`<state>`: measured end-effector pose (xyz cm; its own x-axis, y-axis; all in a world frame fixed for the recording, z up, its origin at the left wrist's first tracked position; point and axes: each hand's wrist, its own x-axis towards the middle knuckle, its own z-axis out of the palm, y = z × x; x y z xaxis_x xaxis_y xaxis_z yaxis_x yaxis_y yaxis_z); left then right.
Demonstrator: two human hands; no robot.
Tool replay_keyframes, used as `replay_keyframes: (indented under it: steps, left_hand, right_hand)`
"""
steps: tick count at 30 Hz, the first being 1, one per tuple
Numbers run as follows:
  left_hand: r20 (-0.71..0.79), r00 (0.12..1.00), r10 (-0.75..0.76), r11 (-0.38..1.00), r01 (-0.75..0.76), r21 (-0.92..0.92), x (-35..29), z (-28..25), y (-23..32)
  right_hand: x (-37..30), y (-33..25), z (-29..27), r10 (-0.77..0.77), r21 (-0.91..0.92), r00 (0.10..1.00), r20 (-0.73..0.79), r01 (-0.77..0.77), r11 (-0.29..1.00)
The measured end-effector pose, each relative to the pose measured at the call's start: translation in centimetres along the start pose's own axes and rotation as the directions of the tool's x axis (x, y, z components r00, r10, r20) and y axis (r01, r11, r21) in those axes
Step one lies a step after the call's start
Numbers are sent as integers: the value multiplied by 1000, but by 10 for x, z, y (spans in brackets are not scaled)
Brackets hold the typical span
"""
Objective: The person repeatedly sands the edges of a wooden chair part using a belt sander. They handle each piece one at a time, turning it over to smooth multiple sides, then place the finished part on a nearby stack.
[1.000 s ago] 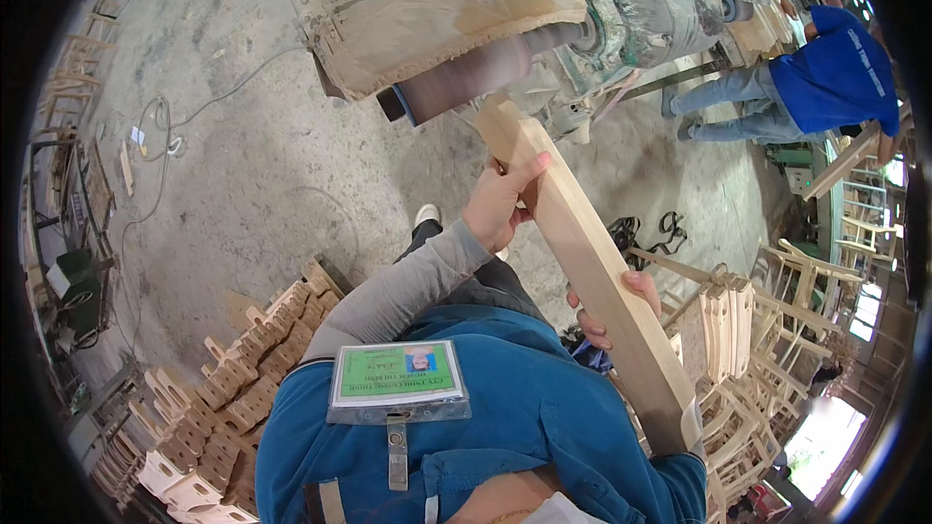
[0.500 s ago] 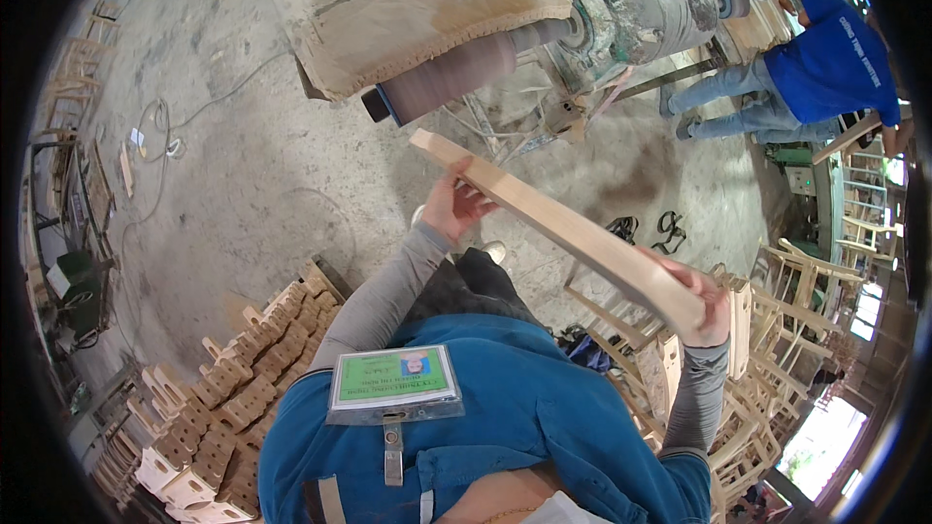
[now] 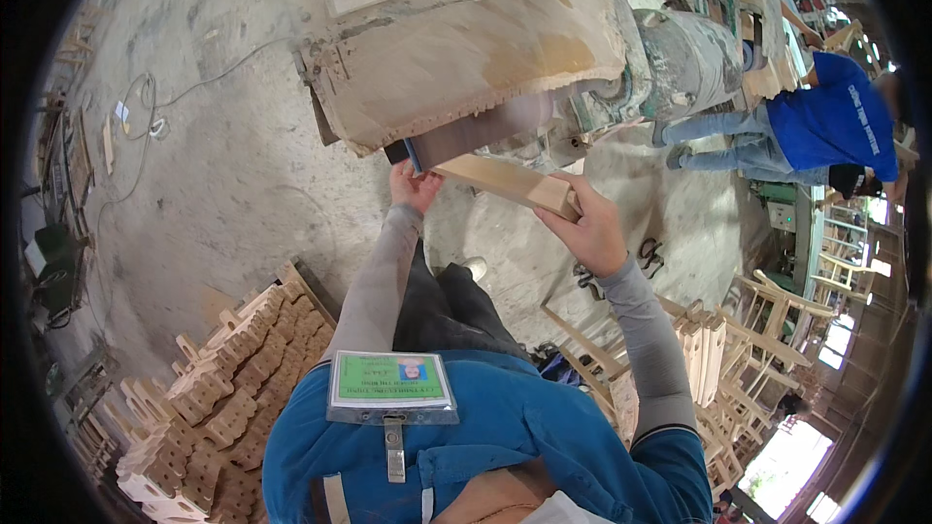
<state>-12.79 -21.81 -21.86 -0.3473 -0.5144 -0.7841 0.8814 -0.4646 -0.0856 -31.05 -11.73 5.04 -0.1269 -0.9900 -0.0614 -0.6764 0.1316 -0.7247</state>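
Note:
A pale wooden bar [image 3: 510,180] lies slantwise in front of me, its far face up against or very close to the brown sanding belt [image 3: 490,134] of a belt sander. My right hand [image 3: 594,231] is closed round the bar's near right end, thumb below and fingers over the top. At the other end, my left hand [image 3: 416,188] grips the bar just below the belt's dark roller end [image 3: 398,151]. Part of the bar's left end and some left fingers are hidden there. The belt looks smeared, as if running.
A dusty hood [image 3: 476,39] covers the sander, with a motor [image 3: 684,58] to its right. Stacked wooden parts [image 3: 233,378] stand at lower left, chair frames [image 3: 748,359] at lower right. A person in a blue shirt [image 3: 835,116] works at far right. A cable [image 3: 141,150] crosses the floor.
Both hands have carried the bar forward and up to the belt. The right hand has swung inward from the lower right. The sander now appears nearer and lower in view.

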Motion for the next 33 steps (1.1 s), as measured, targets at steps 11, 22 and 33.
replay_keyframes:
  steps: [11,22,33]
  left_hand:
    - [486,856,176,688,-460,562,57,-28,7]
    - [352,930,107,946,-204,253,28,10,-28]
    - [375,927,-23,1000,23,5,-90,64,-80]
  right_hand:
    - [30,-1,6,-86,-58,995,-53,83,995]
    - [0,-27,-29,-59,-94,992,-114,48,994]
    - [-102,-72,-91,7,-58,970,-244,-22,998]
